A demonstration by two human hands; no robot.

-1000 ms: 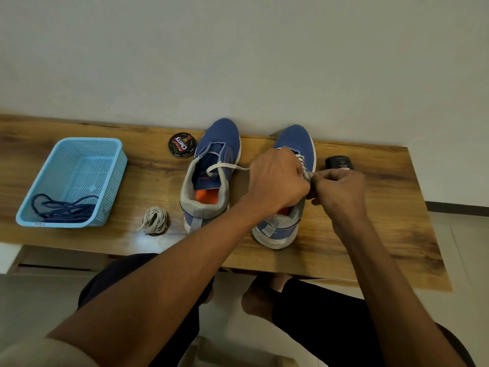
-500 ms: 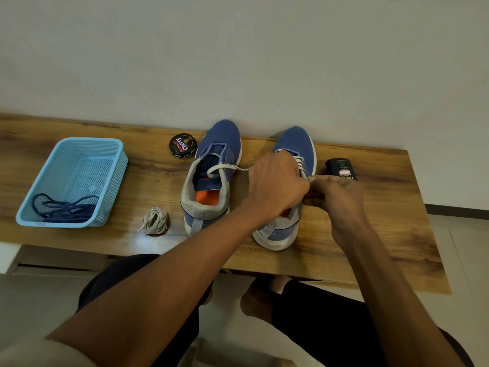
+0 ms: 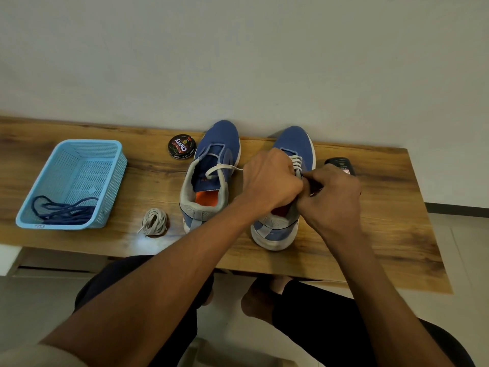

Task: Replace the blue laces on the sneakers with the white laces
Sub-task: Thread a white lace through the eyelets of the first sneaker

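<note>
Both hands over the right sneaker (image 3: 277, 231), meeting at its upper eyelets. Left hand (image 3: 270, 181) has its fingers curled down over the tongue area; a white lace (image 3: 222, 169) runs from under it leftward across the open left sneaker (image 3: 211, 165), so it appears to grip that lace, though the contact is hidden. Right hand (image 3: 330, 197) is curled, fingertips pinching the lace at the shoe's right edge, touching the left hand. White lacing (image 3: 296, 161) shows in the rows ahead of the hands. Left sneaker has no lacing in it, orange insole exposed.

Spare white lace bundle (image 3: 154, 222) lies on the bench (image 3: 397, 221) left of the left sneaker. Blue laces (image 3: 63, 210) sit in the blue basket (image 3: 53, 176) at far left. Polish tin (image 3: 182, 147) just beside the left sneaker's toe; black bottle (image 3: 341, 164) behind the right hand. Wooden bench against a plain white wall, pale floor below.
</note>
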